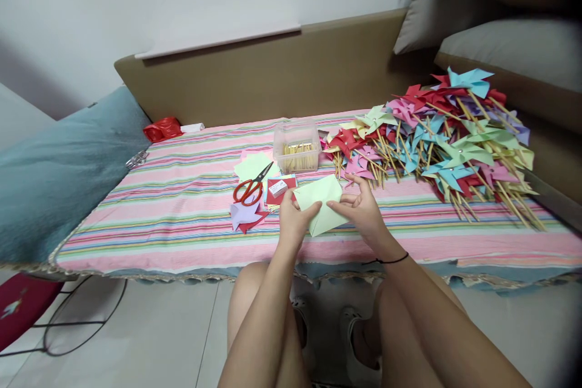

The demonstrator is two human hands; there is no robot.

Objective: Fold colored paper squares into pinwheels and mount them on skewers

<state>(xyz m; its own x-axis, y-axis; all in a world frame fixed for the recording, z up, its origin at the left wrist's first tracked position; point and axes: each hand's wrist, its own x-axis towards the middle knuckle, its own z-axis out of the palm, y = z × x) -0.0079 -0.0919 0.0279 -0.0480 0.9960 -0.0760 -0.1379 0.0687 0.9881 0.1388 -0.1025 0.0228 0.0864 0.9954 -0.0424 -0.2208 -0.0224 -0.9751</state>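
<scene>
A light green paper square [324,197] with crease lines is held between my two hands, just above the striped cloth. My left hand [294,217] pinches its left side, thumb on top. On the right side, my right hand [362,209] grips the sheet with the thumb over it and the fingers behind. Left of the paper lie red-handled scissors [253,185] on a stack of pale green paper [251,165]. A small white box [277,188] rests on red and blue paper. Cut purple paper [244,214] sits close by, over a red piece.
A clear plastic box [297,145] with thin wooden sticks stands behind the paper. A big pile of finished paper pinwheels [436,139] on sticks covers the right side. At the far left are a red plastic bag [162,130] and a blue cushion [68,176].
</scene>
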